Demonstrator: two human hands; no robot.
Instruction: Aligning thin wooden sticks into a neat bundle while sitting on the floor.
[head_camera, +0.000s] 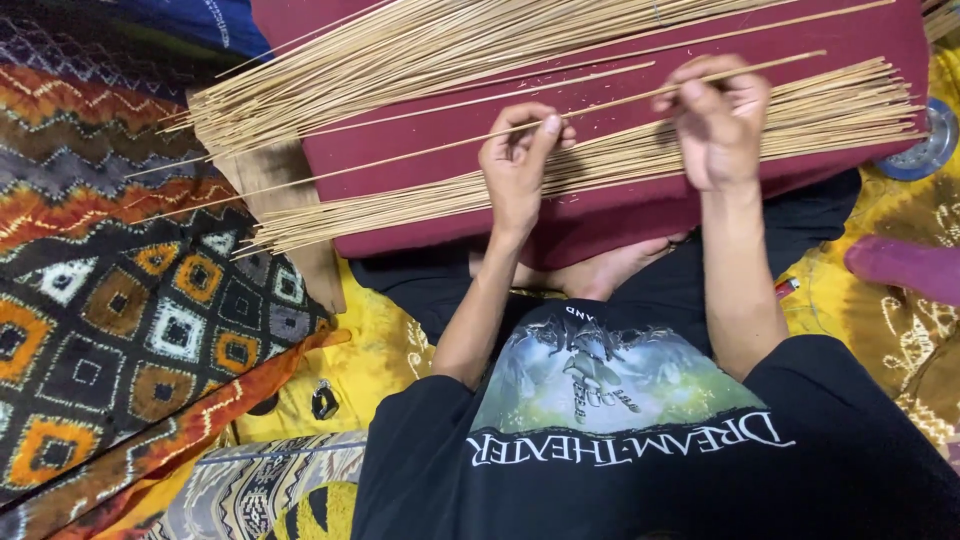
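My left hand (515, 170) and my right hand (718, 120) both pinch one long thin bamboo stick (620, 101), held slanted over a maroon padded board (620, 215) on my lap. The stick runs past both hands, up to the right and down to the left. Just under my hands a flat bundle of similar sticks (400, 200) lies across the board. A larger fanned pile of sticks (400, 45) covers the board's far side.
A wooden plank (285, 200) sticks out under the board's left end. Patterned cloths (120, 300) cover the floor at left, a yellow cloth (380, 350) lies beside my knee. A round metal dish (930, 145), a pink object (905, 265) and a small red lighter (787, 288) lie at right.
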